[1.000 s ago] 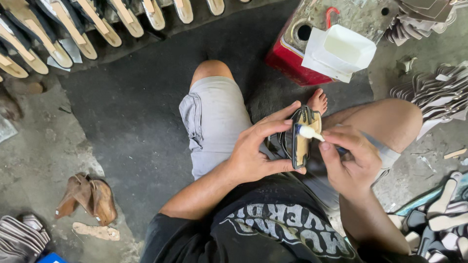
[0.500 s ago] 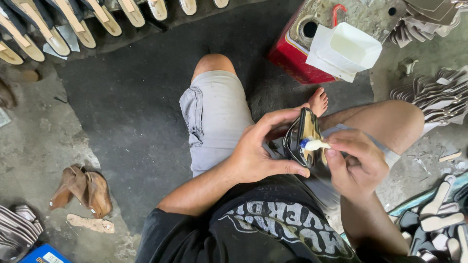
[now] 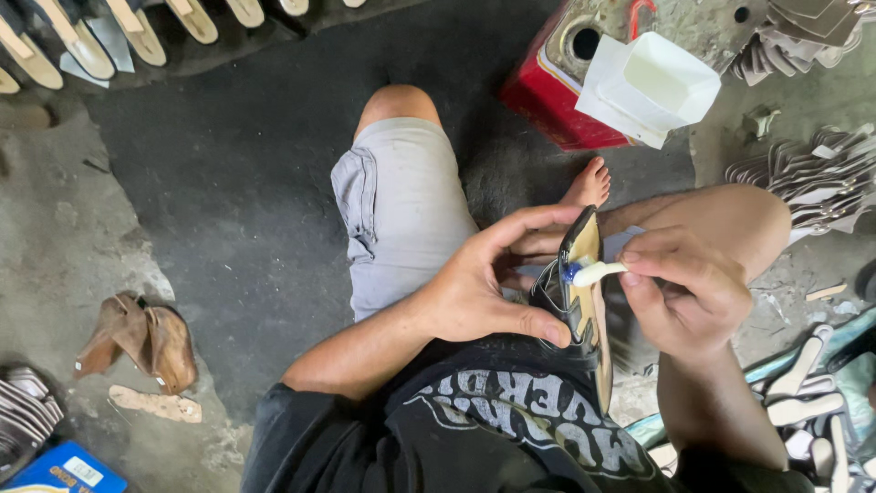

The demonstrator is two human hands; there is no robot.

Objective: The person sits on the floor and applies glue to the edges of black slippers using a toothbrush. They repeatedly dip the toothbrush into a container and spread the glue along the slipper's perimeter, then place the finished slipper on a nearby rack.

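While my left hand [image 3: 479, 292] grips the sandal sole [image 3: 584, 301] upright, my right hand [image 3: 689, 292] pinches a small brush [image 3: 593, 272] against it.

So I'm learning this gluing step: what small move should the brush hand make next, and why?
Probably draw the brush down along the sandal sole: the right hand has its tip on the upper end, and the left hand steadies the sole.

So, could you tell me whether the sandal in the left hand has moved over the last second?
Yes. The sandal has tipped more edge-on and shifted slightly towards the bare foot; the left hand holds it while the right hand works the brush.
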